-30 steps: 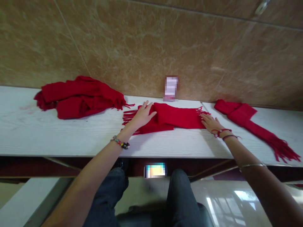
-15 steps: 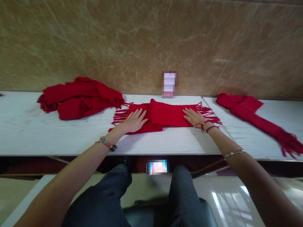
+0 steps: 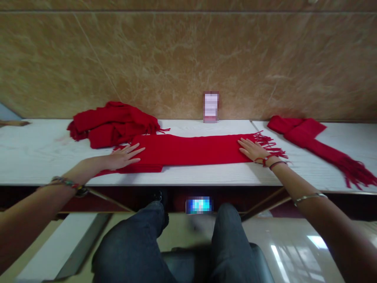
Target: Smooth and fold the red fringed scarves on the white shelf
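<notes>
A red fringed scarf (image 3: 191,150) lies flat and lengthwise on the white table, an under-layer showing along its lower left edge. My left hand (image 3: 125,156) rests on the scarf's left end with fingers spread. On the right end, beside the tassels, my right hand (image 3: 252,149) presses down flat with its fingers extended. Neither hand grips the cloth. Behind my left hand sits a crumpled red scarf (image 3: 114,124), touching or nearly touching the flat one. Another red scarf (image 3: 309,135), loosely folded with its fringe toward the front, lies to the right.
The white wooden table (image 3: 35,157) backs onto a brown marbled wall (image 3: 176,59). A phone-like object (image 3: 211,107), blurred out, leans on the wall. A lit screen (image 3: 199,205) shows below the table edge, above my knees.
My left hand has moved left to the scarf's end, and my right hand slightly right. The scarf's bunched middle fold is gone; it now lies longer and smoother.
</notes>
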Available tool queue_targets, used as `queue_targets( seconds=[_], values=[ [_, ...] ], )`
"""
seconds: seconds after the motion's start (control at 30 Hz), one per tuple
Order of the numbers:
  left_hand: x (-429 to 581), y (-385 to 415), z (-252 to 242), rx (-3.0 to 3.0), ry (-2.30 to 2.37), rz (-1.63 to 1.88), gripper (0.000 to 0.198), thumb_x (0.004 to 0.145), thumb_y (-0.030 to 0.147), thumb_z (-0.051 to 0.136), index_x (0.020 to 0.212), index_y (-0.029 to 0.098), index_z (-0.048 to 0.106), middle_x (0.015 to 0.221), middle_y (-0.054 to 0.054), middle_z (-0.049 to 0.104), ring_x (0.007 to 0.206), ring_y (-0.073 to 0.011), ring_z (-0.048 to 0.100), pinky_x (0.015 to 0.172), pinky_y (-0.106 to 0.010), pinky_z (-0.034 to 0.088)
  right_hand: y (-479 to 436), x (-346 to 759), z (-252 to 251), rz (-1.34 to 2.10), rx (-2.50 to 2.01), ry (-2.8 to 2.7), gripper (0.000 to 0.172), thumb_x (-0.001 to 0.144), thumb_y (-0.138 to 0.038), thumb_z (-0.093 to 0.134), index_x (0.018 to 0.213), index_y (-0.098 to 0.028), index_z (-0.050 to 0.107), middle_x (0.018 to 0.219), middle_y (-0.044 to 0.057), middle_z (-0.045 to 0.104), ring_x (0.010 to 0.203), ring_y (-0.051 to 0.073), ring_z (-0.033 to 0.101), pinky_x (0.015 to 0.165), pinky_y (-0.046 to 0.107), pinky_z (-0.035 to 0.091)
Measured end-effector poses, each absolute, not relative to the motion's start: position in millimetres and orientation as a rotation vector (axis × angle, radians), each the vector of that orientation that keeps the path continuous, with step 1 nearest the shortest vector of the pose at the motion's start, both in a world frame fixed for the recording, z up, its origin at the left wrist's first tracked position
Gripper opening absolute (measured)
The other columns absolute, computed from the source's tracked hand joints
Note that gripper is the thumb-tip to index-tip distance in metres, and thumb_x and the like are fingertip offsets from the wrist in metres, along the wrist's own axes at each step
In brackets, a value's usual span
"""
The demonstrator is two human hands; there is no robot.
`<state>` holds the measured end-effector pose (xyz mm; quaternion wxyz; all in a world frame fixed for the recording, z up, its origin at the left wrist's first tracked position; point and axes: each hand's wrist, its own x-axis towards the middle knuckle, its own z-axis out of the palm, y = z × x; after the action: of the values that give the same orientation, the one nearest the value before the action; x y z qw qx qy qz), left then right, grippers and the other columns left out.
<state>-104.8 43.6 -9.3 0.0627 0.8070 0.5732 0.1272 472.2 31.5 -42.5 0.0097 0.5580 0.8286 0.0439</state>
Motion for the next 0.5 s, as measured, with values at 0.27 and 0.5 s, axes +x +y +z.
queue_targets(
  seconds=[0.27, 0.5],
  values=[
    [-7, 66, 57, 2.325, 1.745, 0.009, 0.050, 0.063, 0.039, 0.072, 0.106, 0.015, 0.068, 0.128, -0.015, 0.060, 0.128, -0.0335, 0.047, 0.110, -0.048, 0.028, 58, 407, 6, 0.122, 1.871, 2.574, 0.052, 0.096, -0.038, 0.028, 0.143, -0.019, 0.039, 0.151, 0.013, 0.034, 0.139, 0.030, 0.029, 0.106, 0.059, 0.031],
    [115, 83, 20, 2.471, 1.780, 0.053, 0.056, 0.093, 0.044, 0.040, 0.142, 0.018, 0.040, 0.155, -0.013, 0.023, 0.143, -0.0335, 0.017, 0.112, -0.055, 0.020, 73, 329, -11, 0.063, 1.616, 2.679, 0.055, 0.096, -0.041, 0.027, 0.146, -0.019, 0.034, 0.153, 0.010, 0.030, 0.140, 0.027, 0.027, 0.109, 0.053, 0.030]
  ],
)
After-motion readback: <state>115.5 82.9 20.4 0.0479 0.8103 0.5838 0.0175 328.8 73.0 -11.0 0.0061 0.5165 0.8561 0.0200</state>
